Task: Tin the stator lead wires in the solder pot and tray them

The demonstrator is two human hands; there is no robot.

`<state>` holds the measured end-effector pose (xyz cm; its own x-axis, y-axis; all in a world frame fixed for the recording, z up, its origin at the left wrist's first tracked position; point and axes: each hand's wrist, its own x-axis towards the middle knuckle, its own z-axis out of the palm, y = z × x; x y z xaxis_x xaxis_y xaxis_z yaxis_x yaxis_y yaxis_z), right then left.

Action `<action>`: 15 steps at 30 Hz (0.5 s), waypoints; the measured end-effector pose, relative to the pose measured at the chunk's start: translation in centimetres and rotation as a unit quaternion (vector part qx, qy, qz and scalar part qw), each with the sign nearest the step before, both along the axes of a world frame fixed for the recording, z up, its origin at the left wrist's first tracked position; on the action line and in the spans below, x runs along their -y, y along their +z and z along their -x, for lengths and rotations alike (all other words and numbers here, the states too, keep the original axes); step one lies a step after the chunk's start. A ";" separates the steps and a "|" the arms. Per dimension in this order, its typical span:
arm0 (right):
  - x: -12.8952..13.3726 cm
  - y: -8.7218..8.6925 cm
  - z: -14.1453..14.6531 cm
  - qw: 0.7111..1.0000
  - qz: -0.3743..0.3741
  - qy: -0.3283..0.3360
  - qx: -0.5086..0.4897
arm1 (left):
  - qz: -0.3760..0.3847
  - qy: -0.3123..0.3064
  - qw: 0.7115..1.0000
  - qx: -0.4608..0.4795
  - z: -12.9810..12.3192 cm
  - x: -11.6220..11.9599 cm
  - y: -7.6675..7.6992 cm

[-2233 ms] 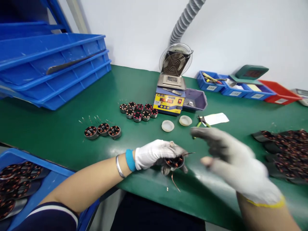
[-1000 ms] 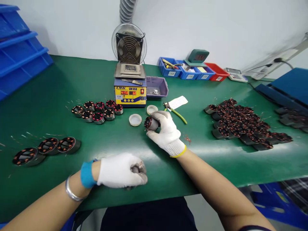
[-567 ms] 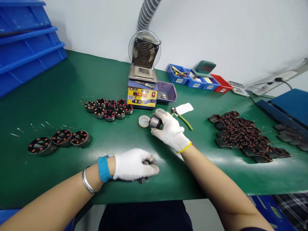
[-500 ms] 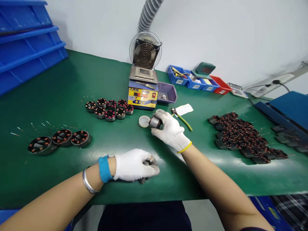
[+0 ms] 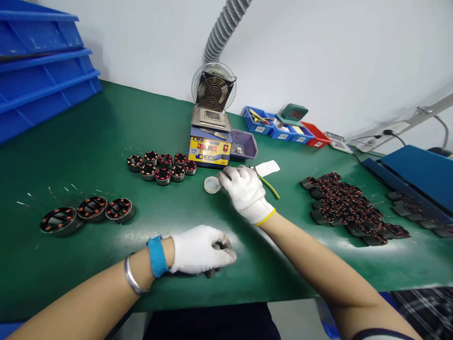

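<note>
My right hand [image 5: 242, 189], in a white knit glove with a yellow cuff, is closed palm down by a small round white dish [image 5: 212, 184]. Its fingers are round a wire-wound motor stator, now almost wholly hidden under the glove; thin wire ends show at the dish's rim. My left hand [image 5: 203, 249], also gloved, rests on the green table near its front edge, fingers loosely curled, with nothing visible in them. Green-handled cutting pliers [image 5: 269, 187] lie just beyond my right hand, beside a paper slip [image 5: 267, 168].
A yellow-and-blue solder pot unit [image 5: 208, 150] stands ahead, a fan [image 5: 213, 91] behind it and a purple tray [image 5: 244, 144] beside it. Stators stand in groups at left [image 5: 92, 208] and right [image 5: 345, 203]. Blue bins [image 5: 256, 123] line the wall.
My right hand has turned over the stator, hiding it beneath the fingers. My left hand has stayed in place. The view has tilted slightly, and the solder pot display reads differently.
</note>
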<state>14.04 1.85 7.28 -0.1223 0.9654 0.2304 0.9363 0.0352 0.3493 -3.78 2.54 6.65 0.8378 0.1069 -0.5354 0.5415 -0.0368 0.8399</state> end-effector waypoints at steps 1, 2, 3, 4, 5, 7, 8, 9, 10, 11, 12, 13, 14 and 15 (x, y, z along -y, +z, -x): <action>0.0 0.1 -0.1 1.000 0.000 0.000 0.005 | -0.003 0.001 1.000 0.003 0.0 0.0 0.0; 0.0 0.5 -0.3 1.000 -0.001 0.000 0.008 | -0.007 0.001 1.000 0.008 0.0 0.0 -0.1; -0.2 0.9 -0.6 1.000 -0.004 -0.004 0.010 | -0.012 -0.001 1.000 0.011 0.0 0.0 -0.1; -0.6 1.6 -0.9 1.000 -0.010 -0.011 0.010 | -0.013 -0.003 1.000 0.012 0.0 0.0 -0.2; -1.3 2.5 -1.3 1.000 -0.018 -0.022 0.011 | -0.011 -0.006 1.000 0.012 0.0 0.0 -0.4; -3.5 4.7 -2.0 0.998 -0.045 -0.048 0.015 | 0.005 -0.008 1.000 0.010 -0.1 0.0 -0.7; -4.9 6.0 -2.4 0.996 -0.059 -0.061 0.019 | 0.015 -0.008 1.000 0.008 -0.1 0.0 -0.8; -6.6 7.1 -2.7 0.995 -0.071 -0.072 0.021 | 0.021 -0.006 1.000 0.008 -0.1 -0.1 -1.0; -8.3 8.2 -2.9 0.993 -0.079 -0.082 0.022 | 0.023 -0.005 1.000 0.009 -0.2 -0.1 -1.2; -10.1 9.1 -3.1 0.992 -0.083 -0.093 0.020 | 0.022 -0.004 1.000 0.010 -0.2 -0.1 -1.4; -11.9 9.8 -3.3 0.991 -0.081 -0.107 0.015 | 0.019 -0.003 1.000 0.011 -0.3 -0.1 -1.6; -13.5 10.2 -3.4 0.989 -0.076 -0.123 0.008 | 0.015 -0.004 1.000 0.013 -0.3 -0.1 -1.9; -14.9 10.3 -3.4 0.989 -0.065 -0.132 -0.001 | 0.010 -0.006 1.000 0.015 -0.3 -0.1 -2.2; -16.1 10.2 -3.3 0.989 -0.052 -0.136 -0.009 | 0.007 -0.007 1.000 0.017 -0.4 0.0 -2.4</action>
